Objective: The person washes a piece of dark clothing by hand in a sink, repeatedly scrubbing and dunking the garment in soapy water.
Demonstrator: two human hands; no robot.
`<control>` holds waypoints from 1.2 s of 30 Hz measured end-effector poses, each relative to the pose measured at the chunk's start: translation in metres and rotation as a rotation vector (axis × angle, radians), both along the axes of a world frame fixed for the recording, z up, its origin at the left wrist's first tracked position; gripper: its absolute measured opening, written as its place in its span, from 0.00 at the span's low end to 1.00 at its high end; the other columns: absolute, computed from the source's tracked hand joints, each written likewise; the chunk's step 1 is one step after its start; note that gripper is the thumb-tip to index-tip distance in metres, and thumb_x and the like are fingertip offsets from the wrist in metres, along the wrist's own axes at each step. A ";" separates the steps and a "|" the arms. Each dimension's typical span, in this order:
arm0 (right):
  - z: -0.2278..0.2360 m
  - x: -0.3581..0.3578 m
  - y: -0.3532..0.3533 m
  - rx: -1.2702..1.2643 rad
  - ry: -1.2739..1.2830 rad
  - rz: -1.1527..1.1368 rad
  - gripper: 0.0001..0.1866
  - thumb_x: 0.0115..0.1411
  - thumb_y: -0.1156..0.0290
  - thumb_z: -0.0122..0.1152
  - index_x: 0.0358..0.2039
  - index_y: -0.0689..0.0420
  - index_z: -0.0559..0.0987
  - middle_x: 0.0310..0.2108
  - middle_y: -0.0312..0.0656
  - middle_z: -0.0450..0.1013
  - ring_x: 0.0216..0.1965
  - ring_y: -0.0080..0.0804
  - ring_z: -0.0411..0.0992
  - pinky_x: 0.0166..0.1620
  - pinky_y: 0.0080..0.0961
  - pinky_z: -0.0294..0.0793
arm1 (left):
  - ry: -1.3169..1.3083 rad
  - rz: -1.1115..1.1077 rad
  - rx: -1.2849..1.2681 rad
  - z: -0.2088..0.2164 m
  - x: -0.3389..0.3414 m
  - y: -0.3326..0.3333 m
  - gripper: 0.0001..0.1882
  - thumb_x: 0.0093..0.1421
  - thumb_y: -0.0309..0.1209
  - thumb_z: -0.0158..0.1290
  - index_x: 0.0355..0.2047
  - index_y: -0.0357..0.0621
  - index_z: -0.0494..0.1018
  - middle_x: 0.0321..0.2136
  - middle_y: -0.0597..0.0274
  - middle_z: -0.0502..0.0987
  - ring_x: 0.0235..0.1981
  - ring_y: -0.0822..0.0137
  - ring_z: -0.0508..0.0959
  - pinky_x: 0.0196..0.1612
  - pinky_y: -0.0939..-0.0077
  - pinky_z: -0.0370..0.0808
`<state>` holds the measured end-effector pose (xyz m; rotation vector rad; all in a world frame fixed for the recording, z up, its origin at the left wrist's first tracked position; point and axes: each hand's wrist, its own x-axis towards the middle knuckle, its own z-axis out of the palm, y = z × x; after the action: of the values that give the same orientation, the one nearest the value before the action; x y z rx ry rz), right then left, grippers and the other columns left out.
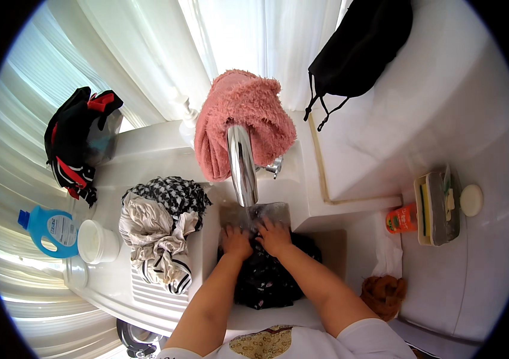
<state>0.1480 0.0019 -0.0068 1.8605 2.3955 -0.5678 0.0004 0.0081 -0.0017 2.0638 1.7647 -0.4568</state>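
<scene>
Both my hands are down in the sink, on a wet black garment with small pale specks. My left hand lies on the garment's far left part, fingers stretched forward and slightly apart. Beside it, my right hand rests with its fingers spread, the tips at a wet greyish patch near the falling water. A chrome faucet runs a thin stream down between the hands. Draped over the faucet's base is a fluffy pink towel. What lies under the garment is hidden.
On the ribbed drainboard left of the sink sit a beige cloth and a black-and-white patterned cloth. A white tub and blue detergent bottle stand farther left. At right are an orange bottle and a brown cloth.
</scene>
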 end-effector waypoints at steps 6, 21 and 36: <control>0.021 0.000 0.018 0.070 0.112 -0.084 0.31 0.44 0.62 0.65 0.52 0.47 0.71 0.54 0.44 0.61 0.55 0.49 0.59 0.52 0.41 0.65 | -0.581 0.327 0.162 -0.057 -0.024 0.015 0.30 0.46 0.30 0.54 0.53 0.49 0.66 0.58 0.48 0.58 0.58 0.46 0.59 0.59 0.54 0.58; 0.051 -0.027 -0.023 0.211 1.001 -0.465 0.17 0.42 0.65 0.68 0.30 0.62 0.76 0.43 0.48 0.71 0.44 0.41 0.70 0.48 0.32 0.68 | -1.769 1.481 -0.744 0.028 0.003 -0.024 0.20 0.56 0.52 0.51 0.31 0.47 0.73 0.28 0.62 0.76 0.32 0.62 0.77 0.36 0.63 0.76; 0.099 -0.065 -0.071 0.477 0.894 -0.177 0.09 0.39 0.74 0.62 0.15 0.60 0.69 0.22 0.44 0.69 0.31 0.44 0.69 0.35 0.38 0.67 | -1.989 1.330 -0.872 0.030 -0.005 -0.038 0.15 0.60 0.43 0.48 0.32 0.43 0.73 0.29 0.59 0.76 0.32 0.64 0.77 0.38 0.70 0.74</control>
<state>0.0832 -0.0691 0.0921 2.3922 3.1332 -1.1226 -0.0049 -0.0299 0.0287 -0.0841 0.7468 0.8257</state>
